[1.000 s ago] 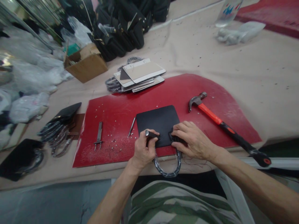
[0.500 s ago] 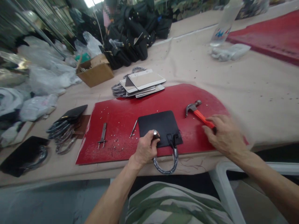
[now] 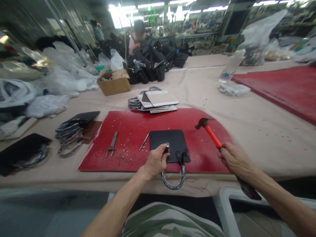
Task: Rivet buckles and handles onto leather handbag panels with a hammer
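Note:
My right hand (image 3: pixel 234 159) is closed round the orange handle of a claw hammer (image 3: pixel 204 123), whose head is raised over the right side of the red board. With the fingers of my left hand (image 3: pixel 156 160) I pinch a short metal punch (image 3: pixel 167 144) upright on the black panel (image 3: pixel 163 136); its lower end is hidden by my fingers. A plastic-wrapped bag handle (image 3: pixel 176 187) is joined to the panel's near edge and hangs toward me past the board. Left of the panel lie a thin metal rod (image 3: pixel 144 141) and a two-pronged metal tool (image 3: pixel 112 144).
Small round bits dot the red board (image 3: pixel 138 117). Beyond it is a stack of pale panels with handles (image 3: pixel 161 98), then a cardboard box (image 3: pixel 115 86) and black bags (image 3: pixel 153 59). Finished-looking black panels (image 3: pixel 84 117) lie left. A plastic bottle (image 3: pixel 229 69) stands at the back right.
My right hand has taken hold of the hammer and lifted it off the board. My left hand keeps the punch on the panel. The view has tilted upward.

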Available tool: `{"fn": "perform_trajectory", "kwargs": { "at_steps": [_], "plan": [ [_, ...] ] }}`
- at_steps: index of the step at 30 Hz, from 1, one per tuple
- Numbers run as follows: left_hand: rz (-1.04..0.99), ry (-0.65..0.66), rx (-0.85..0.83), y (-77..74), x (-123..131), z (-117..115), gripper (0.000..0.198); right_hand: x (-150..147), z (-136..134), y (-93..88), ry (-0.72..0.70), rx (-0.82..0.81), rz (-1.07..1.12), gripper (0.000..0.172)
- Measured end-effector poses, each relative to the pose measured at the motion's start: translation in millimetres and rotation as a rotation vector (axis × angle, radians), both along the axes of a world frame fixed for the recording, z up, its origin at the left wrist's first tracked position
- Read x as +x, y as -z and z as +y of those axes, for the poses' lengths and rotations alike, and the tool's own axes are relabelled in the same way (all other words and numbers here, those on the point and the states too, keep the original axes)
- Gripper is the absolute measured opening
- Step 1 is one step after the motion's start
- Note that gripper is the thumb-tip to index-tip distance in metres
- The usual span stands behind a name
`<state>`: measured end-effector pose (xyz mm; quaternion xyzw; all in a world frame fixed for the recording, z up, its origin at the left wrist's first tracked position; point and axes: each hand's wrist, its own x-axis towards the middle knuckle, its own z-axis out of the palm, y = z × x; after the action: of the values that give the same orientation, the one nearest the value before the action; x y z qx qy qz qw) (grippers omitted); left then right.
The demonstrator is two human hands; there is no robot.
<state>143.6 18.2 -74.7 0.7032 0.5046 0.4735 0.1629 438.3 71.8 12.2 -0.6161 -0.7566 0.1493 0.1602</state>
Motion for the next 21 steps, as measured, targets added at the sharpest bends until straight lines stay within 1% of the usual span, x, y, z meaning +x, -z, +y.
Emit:
{"fn": "perform_trajectory", "kwargs": {
  "at_steps": [1, 2, 3, 4, 5, 6, 9, 11, 12, 13, 16, 17, 18, 21],
  "plan": [
    [0.005, 0.001, -0.006, 0.5, 0.0, 0.0, 0.019, -6.3, -6.2, -13.3, -0.009, -0.044, 0.091, 0.031],
    [0.006, 0.001, -0.013, 0.7, 0.2, -0.1, 0.019, -12.8, -13.6, -25.9, -0.019, -0.1, 0.238, 0.034],
    [0.004, 0.003, -0.019, 0.8, 0.3, -0.1, 0.02, -19.1, -21.6, -37.0, -0.033, -0.12, 0.372, 0.038],
    [0.0, 0.005, -0.024, 0.8, 0.5, 0.0, 0.02, -24.7, -29.4, -46.0, -0.07, -0.121, 0.455, 0.041],
    [-0.004, 0.006, -0.028, 0.9, 0.7, 0.1, 0.02, -28.9, -36.4, -52.5, -0.116, -0.119, 0.478, 0.043],
    [-0.007, 0.006, -0.032, 1.0, 0.9, 0.2, 0.021, -31.7, -42.0, -56.5, -0.167, -0.091, 0.444, 0.044],
    [0.001, -0.003, -0.039, 1.9, 1.4, 1.1, 0.023, -32.9, -51.1, -59.7, -0.315, 0.026, 0.2, 0.042],
    [0.014, -0.011, -0.036, 2.4, 1.5, 1.4, 0.023, -32.9, -54.3, -61.8, -0.383, 0.124, 0.088, 0.04],
    [0.019, -0.015, -0.031, 2.5, 1.6, 1.4, 0.023, -34.0, -56.1, -64.1, -0.396, 0.168, 0.072, 0.04],
    [0.024, -0.015, -0.025, 2.4, 1.6, 1.4, 0.022, -36.0, -58.3, -66.8, -0.379, 0.215, 0.08, 0.038],
    [0.03, -0.016, -0.013, 1.9, 1.6, 1.1, 0.02, -43.3, -64.6, -72.2, -0.23, 0.409, 0.184, 0.032],
    [0.031, -0.017, -0.011, 1.8, 1.5, 1.1, 0.02, -44.7, -65.5, -71.7, -0.222, 0.45, 0.19, 0.03],
    [0.029, -0.018, -0.01, 1.8, 1.4, 1.1, 0.021, -45.1, -65.6, -70.3, -0.252, 0.467, 0.165, 0.029],
    [0.028, -0.024, -0.007, 2.6, 1.0, 1.3, 0.021, -42.4, -62.0, -66.3, -0.473, 0.393, -0.018, 0.031]
  ]
}}
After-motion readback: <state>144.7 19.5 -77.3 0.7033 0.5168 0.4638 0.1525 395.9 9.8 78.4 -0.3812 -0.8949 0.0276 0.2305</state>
